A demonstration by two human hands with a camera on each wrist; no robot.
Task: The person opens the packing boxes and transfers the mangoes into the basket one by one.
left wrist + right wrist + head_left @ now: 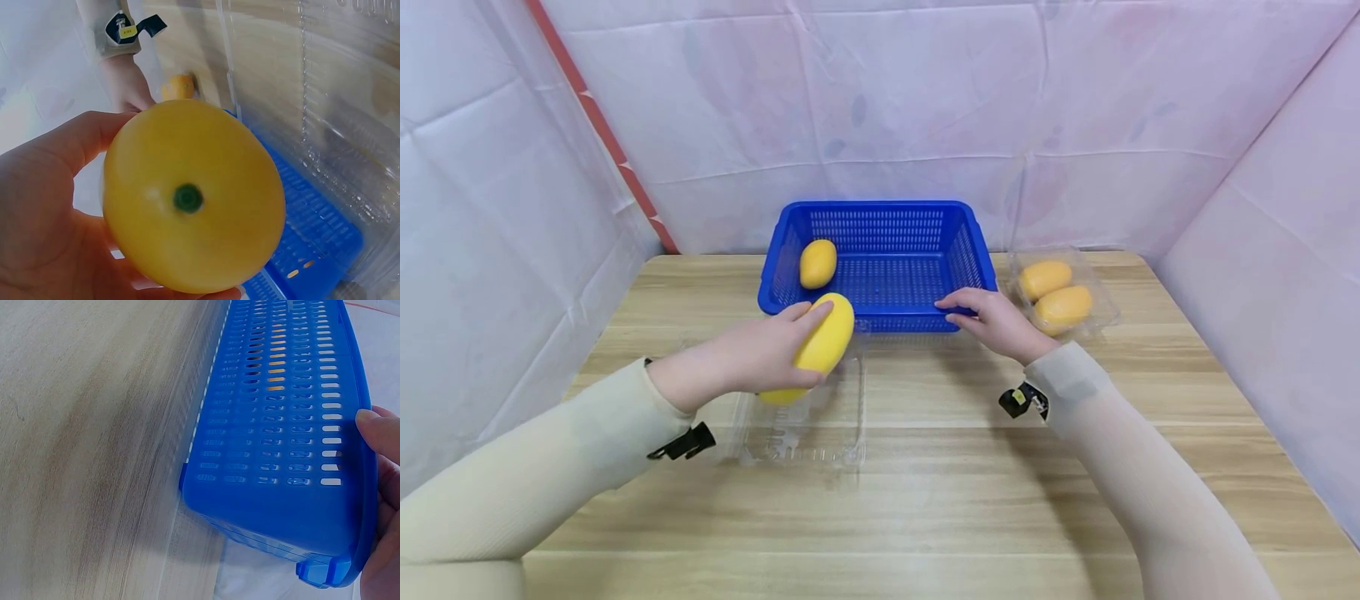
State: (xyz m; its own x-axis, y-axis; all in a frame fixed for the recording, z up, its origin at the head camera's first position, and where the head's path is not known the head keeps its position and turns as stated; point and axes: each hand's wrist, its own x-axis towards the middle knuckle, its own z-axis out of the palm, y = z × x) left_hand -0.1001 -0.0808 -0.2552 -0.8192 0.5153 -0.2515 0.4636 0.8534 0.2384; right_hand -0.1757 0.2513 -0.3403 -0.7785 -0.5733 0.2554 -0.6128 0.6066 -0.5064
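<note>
Gripping a yellow mango (832, 340), the left hand (772, 351) hung over a clear plastic clamshell (823, 429), while the right hand (1002, 322) pinched the blue basket (887, 322) at its near rim; another mango (817, 264) lay inside.

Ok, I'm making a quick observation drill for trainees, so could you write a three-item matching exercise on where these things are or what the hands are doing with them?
Things
1. Blue slotted plastic basket
2. Smooth bright-yellow oval fruit
3. Pair of orange oval fruits

Places and states
A. Gripped in the left hand
B. Side by side in a clear plastic box
C. Rim held by the right hand

Pairs: 1-C, 2-A, 3-B
</note>
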